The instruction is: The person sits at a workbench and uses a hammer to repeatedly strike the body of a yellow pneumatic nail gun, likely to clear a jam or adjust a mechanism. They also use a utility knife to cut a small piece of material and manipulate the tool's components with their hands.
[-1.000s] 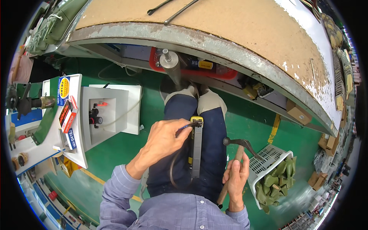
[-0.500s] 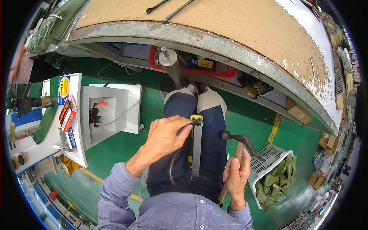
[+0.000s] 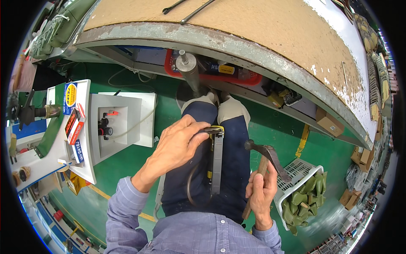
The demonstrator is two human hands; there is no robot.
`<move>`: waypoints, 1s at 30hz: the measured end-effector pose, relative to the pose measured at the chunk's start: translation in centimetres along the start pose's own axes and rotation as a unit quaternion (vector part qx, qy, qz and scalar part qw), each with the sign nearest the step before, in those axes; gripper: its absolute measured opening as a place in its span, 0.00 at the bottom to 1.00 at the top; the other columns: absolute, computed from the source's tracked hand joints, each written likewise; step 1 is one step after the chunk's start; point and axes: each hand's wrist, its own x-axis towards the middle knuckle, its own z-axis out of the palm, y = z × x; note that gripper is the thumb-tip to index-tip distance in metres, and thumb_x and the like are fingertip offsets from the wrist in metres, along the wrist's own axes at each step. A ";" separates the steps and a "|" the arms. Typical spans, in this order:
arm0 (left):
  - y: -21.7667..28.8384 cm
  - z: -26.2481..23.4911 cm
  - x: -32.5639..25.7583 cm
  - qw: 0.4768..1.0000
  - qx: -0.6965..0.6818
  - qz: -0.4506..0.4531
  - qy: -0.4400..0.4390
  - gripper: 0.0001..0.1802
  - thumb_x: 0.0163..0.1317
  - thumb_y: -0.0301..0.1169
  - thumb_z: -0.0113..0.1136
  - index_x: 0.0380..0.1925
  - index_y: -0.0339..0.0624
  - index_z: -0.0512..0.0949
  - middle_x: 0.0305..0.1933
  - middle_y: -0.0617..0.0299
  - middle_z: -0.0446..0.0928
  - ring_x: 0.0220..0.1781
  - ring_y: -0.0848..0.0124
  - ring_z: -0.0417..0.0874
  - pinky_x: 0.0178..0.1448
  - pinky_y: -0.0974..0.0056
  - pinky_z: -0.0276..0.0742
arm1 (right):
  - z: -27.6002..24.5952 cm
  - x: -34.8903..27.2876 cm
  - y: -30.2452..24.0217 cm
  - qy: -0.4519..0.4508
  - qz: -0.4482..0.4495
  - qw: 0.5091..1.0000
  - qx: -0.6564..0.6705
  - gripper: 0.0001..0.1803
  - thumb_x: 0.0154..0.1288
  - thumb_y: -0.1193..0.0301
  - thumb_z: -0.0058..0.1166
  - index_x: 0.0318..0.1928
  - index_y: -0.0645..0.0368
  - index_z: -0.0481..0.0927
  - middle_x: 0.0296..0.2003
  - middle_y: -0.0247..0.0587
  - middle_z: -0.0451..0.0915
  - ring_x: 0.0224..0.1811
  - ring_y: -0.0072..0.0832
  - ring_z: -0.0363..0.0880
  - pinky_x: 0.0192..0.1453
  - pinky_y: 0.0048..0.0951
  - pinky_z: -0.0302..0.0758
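A staple gun or nail gun (image 3: pixel 217 165) lies between my thighs, with a long grey magazine and a yellow-edged black end pointing away from me. The fingers of my left hand (image 3: pixel 175 142) are closed on a dark part at that far end; its exact shape is partly hidden by the fingers. A thin brown hose (image 3: pixel 190 186) loops beside the tool on my lap. Over my right thigh, my right hand (image 3: pixel 261 194) is wrapped round the wooden handle of a cobbler's hammer (image 3: pixel 269 154), whose curved dark head points up and outward.
Ahead stands a worn workbench (image 3: pixel 220 38) with metal tools on top. Below it are a metal post (image 3: pixel 189 72) and a red basket (image 3: pixel 253 79). A white crate (image 3: pixel 277 199) of green shoe lasts (image 3: pixel 304 199) sits at right. A white machine (image 3: pixel 146 122) with small boxes is at left.
My left hand has shifted slightly up and its grip on the tool's far end has changed, with more of the dark part now showing. The hammer has dipped and turned slightly in my right hand.
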 end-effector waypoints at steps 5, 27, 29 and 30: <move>0.1 -0.9 -0.1 1.000 0.001 0.013 -0.004 0.18 0.61 0.26 0.67 0.52 0.42 0.83 0.39 0.56 0.75 0.35 0.57 0.78 0.39 0.56 0.74 | 0.3 0.0 -0.2 -0.004 0.017 0.999 0.027 0.26 0.77 0.68 0.51 0.68 0.65 0.62 0.28 0.34 0.72 0.14 0.14 0.66 0.15 0.17 0.63; 6.0 -2.0 -3.8 0.958 -0.284 -0.023 -0.016 0.08 0.57 0.21 0.71 0.37 0.33 0.84 0.26 0.61 0.79 0.25 0.79 0.82 0.29 0.71 0.77 | 4.2 2.7 -2.6 -0.125 -0.198 0.965 -0.113 0.13 0.56 0.85 0.64 0.37 0.61 0.73 0.36 0.39 0.82 0.40 0.32 0.81 0.41 0.29 0.77; 4.6 -1.6 -3.8 0.950 -0.308 -0.052 -0.022 0.12 0.61 0.22 0.68 0.46 0.32 0.84 0.33 0.62 0.79 0.37 0.76 0.84 0.40 0.69 0.80 | 4.2 2.4 -3.7 -0.126 -0.122 0.981 -0.078 0.13 0.60 0.83 0.64 0.39 0.62 0.72 0.35 0.38 0.81 0.35 0.28 0.80 0.39 0.27 0.77; 3.1 -1.0 -3.8 0.945 -0.323 -0.041 0.007 0.12 0.63 0.24 0.67 0.47 0.34 0.84 0.36 0.61 0.80 0.40 0.75 0.83 0.43 0.68 0.81 | 3.9 2.2 -3.5 -0.101 -0.092 0.989 -0.054 0.11 0.64 0.81 0.63 0.40 0.62 0.72 0.34 0.37 0.81 0.33 0.25 0.78 0.39 0.25 0.77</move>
